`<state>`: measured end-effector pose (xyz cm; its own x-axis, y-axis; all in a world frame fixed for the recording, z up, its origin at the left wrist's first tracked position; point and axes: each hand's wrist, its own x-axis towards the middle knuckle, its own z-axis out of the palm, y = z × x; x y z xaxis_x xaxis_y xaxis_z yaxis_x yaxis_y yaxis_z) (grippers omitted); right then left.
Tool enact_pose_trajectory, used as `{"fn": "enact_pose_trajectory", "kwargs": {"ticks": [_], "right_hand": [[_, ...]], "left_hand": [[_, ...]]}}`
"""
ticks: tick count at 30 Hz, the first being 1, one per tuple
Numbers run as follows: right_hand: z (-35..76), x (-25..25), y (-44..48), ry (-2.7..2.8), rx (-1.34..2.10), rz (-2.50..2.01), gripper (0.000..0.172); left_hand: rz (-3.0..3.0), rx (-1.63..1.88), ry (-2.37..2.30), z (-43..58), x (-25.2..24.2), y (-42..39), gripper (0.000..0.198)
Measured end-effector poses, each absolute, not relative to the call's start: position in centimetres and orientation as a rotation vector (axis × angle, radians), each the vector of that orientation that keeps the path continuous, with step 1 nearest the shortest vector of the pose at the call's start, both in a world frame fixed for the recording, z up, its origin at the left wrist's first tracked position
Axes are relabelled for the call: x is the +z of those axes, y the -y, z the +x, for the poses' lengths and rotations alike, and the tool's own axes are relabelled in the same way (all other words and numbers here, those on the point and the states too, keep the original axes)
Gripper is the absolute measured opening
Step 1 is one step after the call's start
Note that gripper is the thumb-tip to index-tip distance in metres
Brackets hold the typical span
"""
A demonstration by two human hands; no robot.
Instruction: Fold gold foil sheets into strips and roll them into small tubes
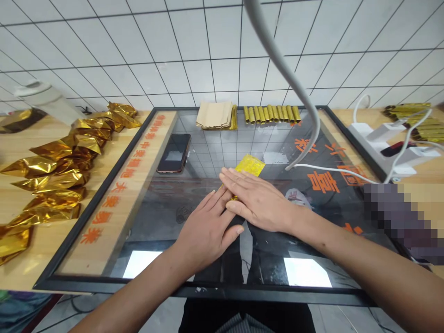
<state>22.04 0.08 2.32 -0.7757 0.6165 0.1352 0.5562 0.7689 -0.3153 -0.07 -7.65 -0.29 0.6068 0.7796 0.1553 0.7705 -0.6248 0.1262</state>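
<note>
A piece of shiny yellow-gold foil paper (251, 165) lies on the glass panel, partly covered by my hands. My left hand (208, 222) lies flat with its fingers stretched forward onto the paper's near part. Across those fingertips rests my right hand (256, 196), its fingers straight and pointing left. Beyond the paper stands a stack of tan sheets (214, 114) with gold showing at its right side. To the right of that stack, several rolled gold tubes (272, 114) sit in a row.
Folded gold foil pieces (55, 159) pile up on the left. A phone (174, 153) lies on the black-framed glass (222, 292). A thick white cable (287, 69) hangs over the panel. At the right are a power strip (374, 143) and more gold tubes (419, 122).
</note>
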Motion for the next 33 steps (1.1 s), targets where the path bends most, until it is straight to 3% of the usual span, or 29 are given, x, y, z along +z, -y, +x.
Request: {"fn": "enact_pose_trajectory", "kwargs": {"ticks": [4,19,29,33], "right_hand": [[22.1,1.7,-1.3,2.76,0.41,-0.985,0.073],[26.4,0.9,-3.0,2.604,-0.156,-1.422,0.064],[25.2,2.7,-1.1,2.709,-0.067,-1.165,0.055],[24.9,1.8,-0.8,2.654,-0.049,-1.2,0.063]], "left_hand": [[2.77,0.291,-1.349,0.0,-0.4,7.6,0.064],[2.832,0.272,-1.486,-1.4,1.0,7.5,0.054],[2.834,0.318,-1.229,-3.9,1.2,3.1,0.045],[2.838,0.326,-1.156,-4.7,1.1,0.4,0.038]]}}
